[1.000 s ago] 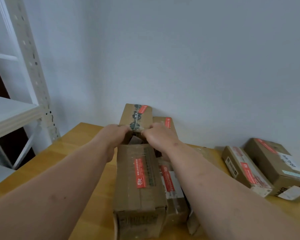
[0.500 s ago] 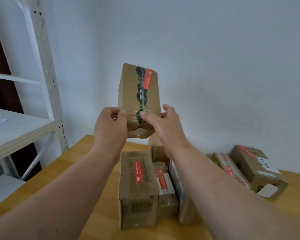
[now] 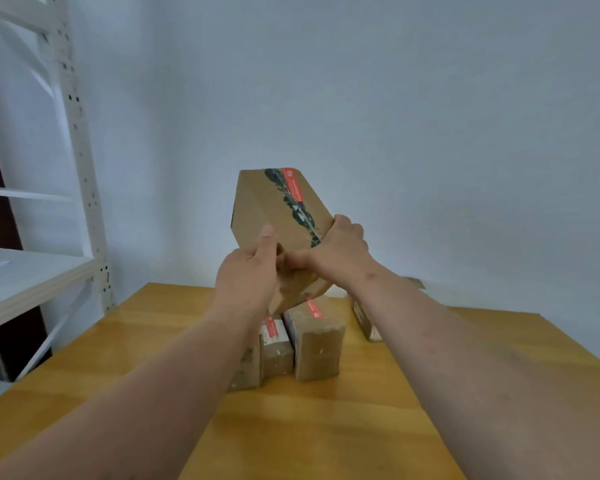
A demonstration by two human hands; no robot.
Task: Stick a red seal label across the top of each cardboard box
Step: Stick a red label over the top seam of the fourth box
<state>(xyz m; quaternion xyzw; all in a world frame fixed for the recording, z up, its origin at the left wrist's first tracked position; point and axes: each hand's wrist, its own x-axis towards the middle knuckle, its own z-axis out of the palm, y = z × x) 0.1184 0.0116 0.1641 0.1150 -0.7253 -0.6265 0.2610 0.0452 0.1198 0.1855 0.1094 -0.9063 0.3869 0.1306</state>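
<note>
I hold a long cardboard box (image 3: 264, 209) in the air above the table, tilted to the left. A dark green printed tape runs along it, and a red seal label (image 3: 292, 188) sits near its far end. My left hand (image 3: 248, 275) grips the near end from the left, thumb up against the side. My right hand (image 3: 336, 252) grips the near end from the right. Below them, three narrow boxes stand side by side on the wooden table (image 3: 326, 427); the right one (image 3: 317, 341) and the middle one (image 3: 276, 344) show red labels.
A white metal shelf unit (image 3: 80, 161) stands at the left beside the table's corner. Another box (image 3: 366, 320) lies behind my right forearm, mostly hidden. A plain pale wall closes the back.
Both hands lifted the long box off the row of boxes, raised it and have turned it so it leans left. The camera view has tipped upward.
</note>
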